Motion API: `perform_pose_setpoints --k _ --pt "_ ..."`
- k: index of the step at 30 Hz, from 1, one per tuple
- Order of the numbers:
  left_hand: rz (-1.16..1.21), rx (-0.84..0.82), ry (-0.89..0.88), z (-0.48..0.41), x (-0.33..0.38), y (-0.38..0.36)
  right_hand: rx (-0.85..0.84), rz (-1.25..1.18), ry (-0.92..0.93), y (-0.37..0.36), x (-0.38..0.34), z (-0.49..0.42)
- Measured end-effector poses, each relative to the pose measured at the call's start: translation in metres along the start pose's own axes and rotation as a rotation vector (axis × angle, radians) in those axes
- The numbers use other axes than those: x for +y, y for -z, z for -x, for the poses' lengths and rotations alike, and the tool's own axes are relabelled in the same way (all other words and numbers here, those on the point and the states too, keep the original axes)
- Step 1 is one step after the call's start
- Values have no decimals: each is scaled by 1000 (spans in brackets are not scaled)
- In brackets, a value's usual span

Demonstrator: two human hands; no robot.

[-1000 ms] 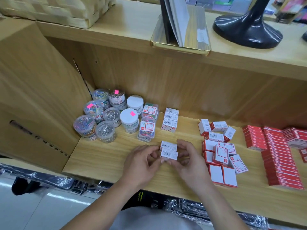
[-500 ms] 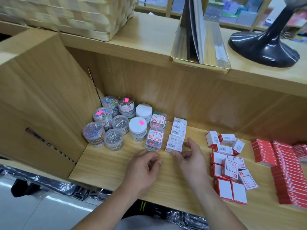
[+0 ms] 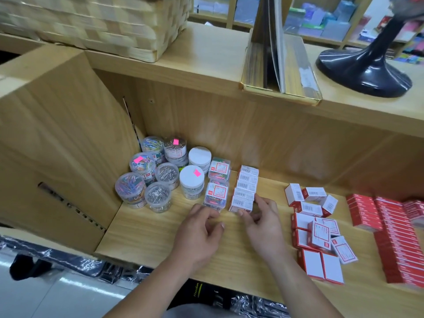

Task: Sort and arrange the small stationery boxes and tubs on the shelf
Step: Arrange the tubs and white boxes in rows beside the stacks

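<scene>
The wooden shelf [image 3: 160, 237] carries everything you are sorting. On its far right, flat red boxes [image 3: 394, 237] stand packed in tight rows and look finished. Just left of them, the red-and-white boxes [image 3: 319, 235] lie in a loose jumble, some flat and some on edge, so they are probably the work left. In the back left corner, the round tubs [image 3: 158, 177] of clips and pins huddle against the side wall, with two clear clip boxes [image 3: 218, 193] lined up just beside them. Next comes a single-file row of white barcoded boxes [image 3: 245, 182], running front to back with labels up so they read alike. Your left hand [image 3: 199, 230] hovers near the clear boxes, fingers loosely curled, its grip holding nothing. Your right hand [image 3: 263, 226] has a narrow grip on the front box [image 3: 241, 203] of that row, thumb and forefinger on opposite sides, likely to square it against its neighbour.
</scene>
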State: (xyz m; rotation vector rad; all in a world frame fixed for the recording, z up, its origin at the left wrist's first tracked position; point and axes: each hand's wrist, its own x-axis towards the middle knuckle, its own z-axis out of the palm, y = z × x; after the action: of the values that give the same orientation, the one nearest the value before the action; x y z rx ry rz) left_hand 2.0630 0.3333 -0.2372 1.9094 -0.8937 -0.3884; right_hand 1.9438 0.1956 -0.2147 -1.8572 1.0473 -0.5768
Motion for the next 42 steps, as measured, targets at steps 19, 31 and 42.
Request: perform_pose_setpoints --k 19,31,42 --pt "-237 -523 -482 33 96 -110 278 355 -6 150 75 106" --pt "-421 -431 -682 50 73 -79 171 394 -20 139 86 123" --pt "-526 -226 -483 29 51 -12 9 25 141 80 48 96"
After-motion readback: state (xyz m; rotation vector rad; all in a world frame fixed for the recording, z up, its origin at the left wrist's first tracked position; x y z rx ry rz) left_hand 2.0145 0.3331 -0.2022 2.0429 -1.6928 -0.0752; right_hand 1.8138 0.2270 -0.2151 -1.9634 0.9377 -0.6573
